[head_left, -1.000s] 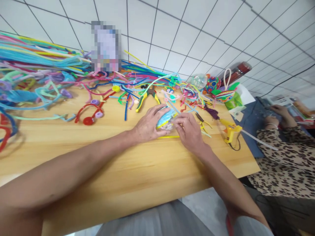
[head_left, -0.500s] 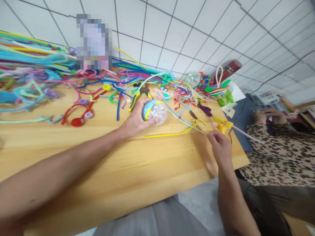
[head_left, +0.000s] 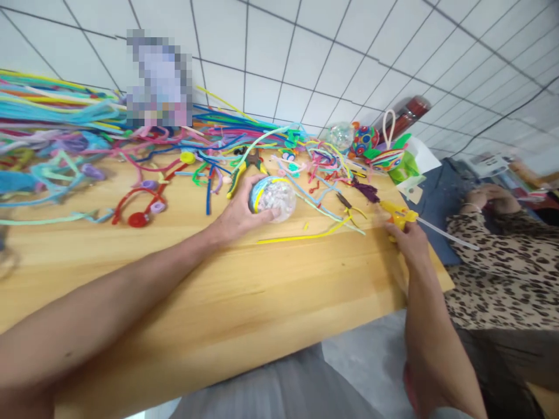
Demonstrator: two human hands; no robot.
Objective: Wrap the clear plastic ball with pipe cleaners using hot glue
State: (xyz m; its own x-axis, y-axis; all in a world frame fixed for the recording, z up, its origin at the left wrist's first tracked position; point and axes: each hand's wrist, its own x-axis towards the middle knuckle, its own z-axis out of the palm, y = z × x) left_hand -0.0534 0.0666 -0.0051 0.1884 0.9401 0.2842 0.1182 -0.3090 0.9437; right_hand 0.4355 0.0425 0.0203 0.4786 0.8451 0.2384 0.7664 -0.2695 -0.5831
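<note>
two hands at the table (head_left: 244,285), both occupied. left hand (head_left: 236,215): grasping one wrapped ball (head_left: 276,199), clear, banded blue and yellow, mid-table, thumb on its near side. right hand (head_left: 413,235): closed on one yellow glue gun (head_left: 396,213) near the right edge; one pale stick (head_left: 449,234) juts from its rear, past that edge. whether the gun is lifted: cannot tell.

pliers, two: green-and-yellow pair (head_left: 250,167) just beyond the ball; smaller pair (head_left: 351,208) between ball and gun. one long yellow strip (head_left: 301,238) and one yellow scrap (head_left: 306,226), both toward the near edge from the small pliers. by the far edge, right part: one clear ball (head_left: 340,135), one multicoloured ball (head_left: 365,138), one dark red cylinder (head_left: 410,119). fuzzy stems (head_left: 56,105) heaped at the far left corner, too many to count. beyond the right edge, one person's patterned sleeves (head_left: 471,233).
</note>
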